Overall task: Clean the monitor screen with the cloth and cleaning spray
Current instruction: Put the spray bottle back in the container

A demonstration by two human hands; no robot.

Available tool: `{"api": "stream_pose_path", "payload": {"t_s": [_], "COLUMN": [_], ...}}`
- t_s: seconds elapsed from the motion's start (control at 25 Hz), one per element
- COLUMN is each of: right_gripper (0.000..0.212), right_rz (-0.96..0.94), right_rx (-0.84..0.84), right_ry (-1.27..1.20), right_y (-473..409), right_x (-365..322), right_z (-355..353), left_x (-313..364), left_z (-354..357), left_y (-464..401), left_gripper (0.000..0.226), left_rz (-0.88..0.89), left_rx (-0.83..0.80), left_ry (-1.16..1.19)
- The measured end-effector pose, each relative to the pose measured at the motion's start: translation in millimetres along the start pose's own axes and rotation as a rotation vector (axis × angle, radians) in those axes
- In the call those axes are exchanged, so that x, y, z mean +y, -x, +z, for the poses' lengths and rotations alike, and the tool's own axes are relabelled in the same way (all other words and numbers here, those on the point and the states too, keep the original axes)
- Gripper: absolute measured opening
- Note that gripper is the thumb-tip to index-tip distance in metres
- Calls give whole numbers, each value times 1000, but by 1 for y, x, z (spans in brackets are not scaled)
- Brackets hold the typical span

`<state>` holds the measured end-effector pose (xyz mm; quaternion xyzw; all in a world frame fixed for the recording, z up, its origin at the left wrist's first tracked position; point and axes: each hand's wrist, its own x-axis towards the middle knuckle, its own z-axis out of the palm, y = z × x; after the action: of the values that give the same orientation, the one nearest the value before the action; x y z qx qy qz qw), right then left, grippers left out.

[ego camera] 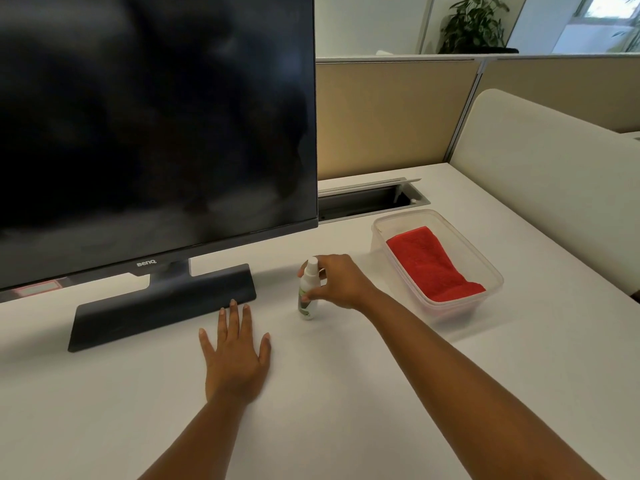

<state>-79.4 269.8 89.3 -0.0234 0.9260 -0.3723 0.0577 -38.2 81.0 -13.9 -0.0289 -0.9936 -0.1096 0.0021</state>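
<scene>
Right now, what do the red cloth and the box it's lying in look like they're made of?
Red cloth: soft, matte, fuzzy weave, probably microfibre or terry. Box: clear, slightly frosted plastic, since the cloth and desk show through its walls.

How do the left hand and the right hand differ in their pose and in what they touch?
The left hand lies flat, palm down, fingers spread on the white desk; the right hand is curled around the spray bottle. The left hand holds nothing; the right hand grips the upright bottle. The left hand is beside the monitor base; the right is nearer the container. Both are bare.
</scene>
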Motion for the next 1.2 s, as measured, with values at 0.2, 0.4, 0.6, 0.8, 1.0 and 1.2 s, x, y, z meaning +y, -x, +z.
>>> {"api": "stream_pose_path", "payload": {"t_s": [0.2,0.4,0.6,0.8,1.0,1.2], "right_gripper": [38,38,43,44,25,29], "right_rz": [2,-9,141,168,147,228], "right_rx": [159,492,688,628,618,521], "right_ry": [-171,-135,-4,72,105,107], "right_y": [9,11,-3,-19,-31,-35], "right_x": [-8,2,36,61,72,80], "right_z": [-42,-111,-146,-131,-105,-97], "left_x": [-2,-2,-1,0,1,1], "left_z": [2,3,1,-1,-3,-5], "left_y": [0,0,1,1,2,2], "left_gripper": [65,64,65,64,65,71], "left_rz": [4,8,7,5,4,-7], "left_rx": [-7,2,3,-10,-23,-34], "left_ry": [-8,-1,-4,-20,-26,4]}}
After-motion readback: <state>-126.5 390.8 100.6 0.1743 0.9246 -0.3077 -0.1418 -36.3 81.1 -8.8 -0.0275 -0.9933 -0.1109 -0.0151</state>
